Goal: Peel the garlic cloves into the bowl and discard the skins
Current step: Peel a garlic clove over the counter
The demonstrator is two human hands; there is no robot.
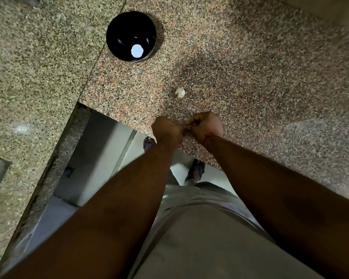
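Clove (186, 127) is pinched between your left hand (167, 130) and right hand (207, 126), fingers of both curled tight on it, right over the near bench (250, 77) edge. It's mostly hidden, so I can't tell how much skin is off. Risk: a slip there drops clove or skins past the edge to the floor (101, 141). Bowl (117, 25) sits well apart, toward the far side; a toss could miss. Garlic bulb (180, 93) lies loose near your hands, easy to knock.

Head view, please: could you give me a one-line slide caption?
Both hands work a garlic clove above the granite counter, garlic bulb and black bowl beyond.
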